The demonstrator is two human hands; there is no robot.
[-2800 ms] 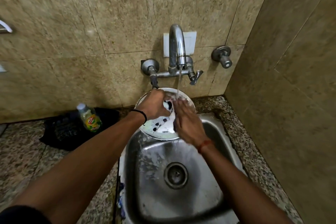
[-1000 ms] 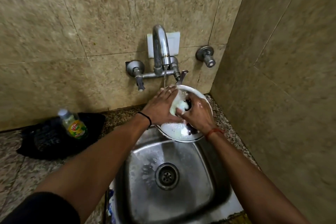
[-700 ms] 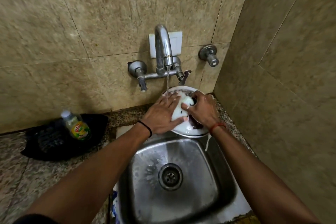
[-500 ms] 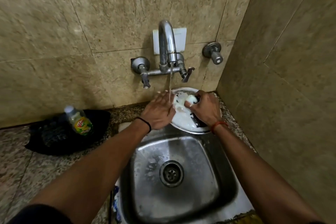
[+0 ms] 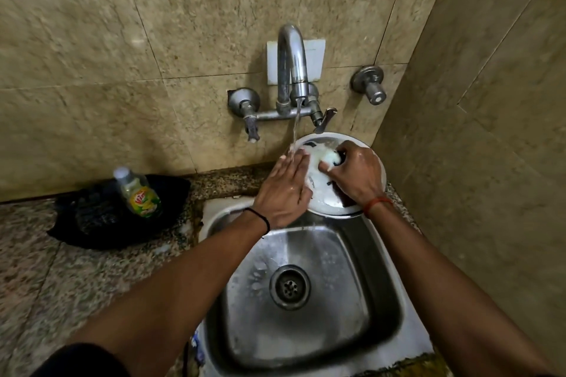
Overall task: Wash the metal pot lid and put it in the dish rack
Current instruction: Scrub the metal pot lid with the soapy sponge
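Over the back edge of a steel sink (image 5: 309, 343), a left hand (image 5: 283, 193) lies flat with fingers spread on a soapy metal pot lid (image 5: 324, 193), while the right hand (image 5: 352, 176) curls closed around the lid's sudsy knob (image 5: 329, 157); tap (image 5: 292, 70) water runs onto the left fingertips (image 5: 294, 159); a small bottle (image 5: 137, 193) stands on the left counter (image 5: 46, 285)

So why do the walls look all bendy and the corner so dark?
Head view: the wide lens curves the tile lines; the right wall lies in shade; light glints off the tap and sink; the left counter is smeared.
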